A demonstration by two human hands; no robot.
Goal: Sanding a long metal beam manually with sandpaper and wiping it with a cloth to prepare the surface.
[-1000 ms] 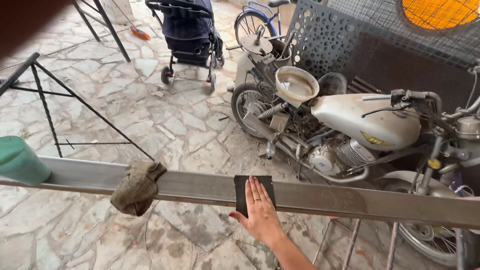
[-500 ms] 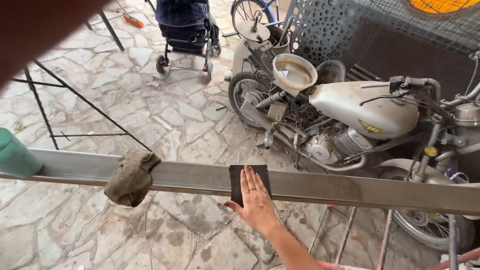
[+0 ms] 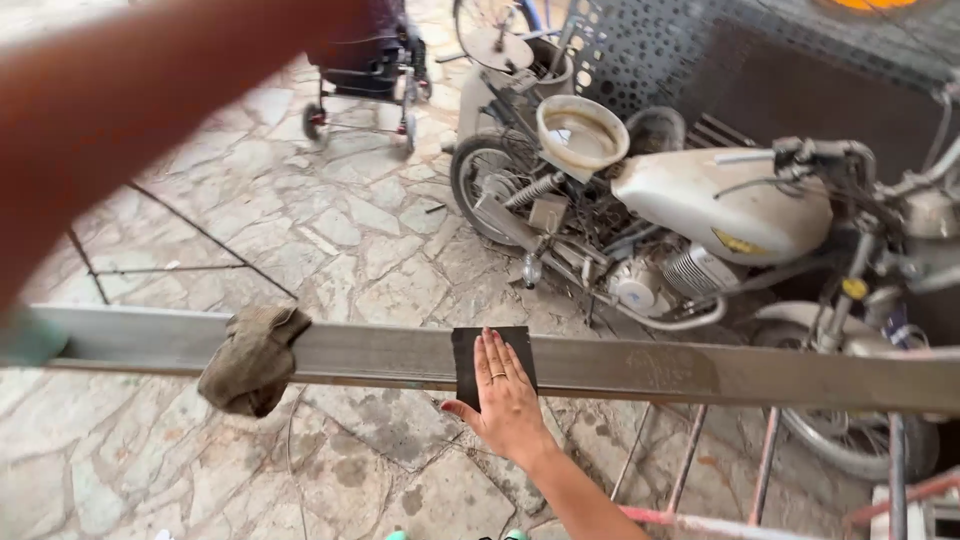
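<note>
Steel beam [image 3: 640, 365] laid across stands over stone floor. Dark sandpaper [image 3: 468, 350] draped over beam's near face. R hand [image 3: 505, 400] flat on it, fingers straight, pressed together, thumb out; nothing pinched. L arm [image 3: 150, 110] blurred, close to lens; L hand not seen, state unknown. Rag [image 3: 252, 357] hangs on beam to left. Motorbike [image 3: 700, 210] just behind.

Risks, as judged: paper slips since held by palm only; beam edge may cut; beam may roll on stands if pushed hard; rag may drop.
</note>
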